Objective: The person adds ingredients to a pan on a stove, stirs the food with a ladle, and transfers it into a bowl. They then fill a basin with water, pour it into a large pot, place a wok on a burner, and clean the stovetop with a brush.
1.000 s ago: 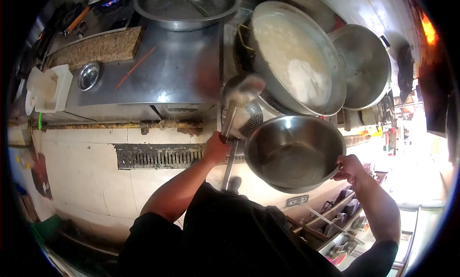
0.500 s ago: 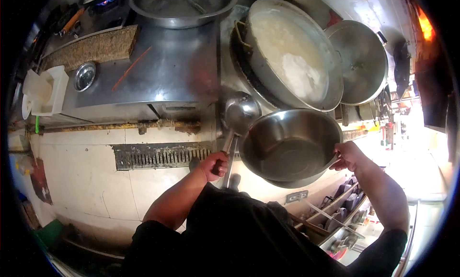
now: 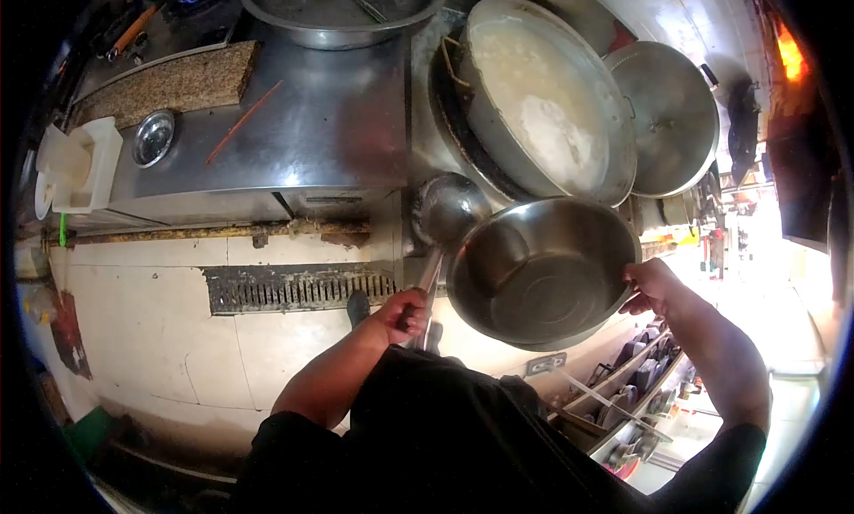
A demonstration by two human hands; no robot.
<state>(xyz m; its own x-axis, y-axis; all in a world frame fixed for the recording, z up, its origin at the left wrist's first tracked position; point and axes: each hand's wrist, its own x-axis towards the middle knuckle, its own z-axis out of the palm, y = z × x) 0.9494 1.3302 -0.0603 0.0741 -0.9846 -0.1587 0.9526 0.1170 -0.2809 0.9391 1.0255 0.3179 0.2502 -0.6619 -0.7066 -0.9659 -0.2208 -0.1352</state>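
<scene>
My left hand is wrapped round the handle of a large metal ladle, whose round bowl lies at the left rim of a steel basin. The steel basin is tilted toward me and shows nothing inside. My right hand grips the basin's right rim, fingers curled at its edge. Just beyond the basin stands a big pot of cloudy whitish liquid with a white foamy patch.
Right of the big pot is another large metal pot. A wide basin, a small metal bowl and white containers are on the steel counter. A flame burns at the top left. Shelves stand lower right.
The basin and my right hand have shifted slightly to the right. The ladle and my left hand hold nearly the same place, and both grips are unchanged.
</scene>
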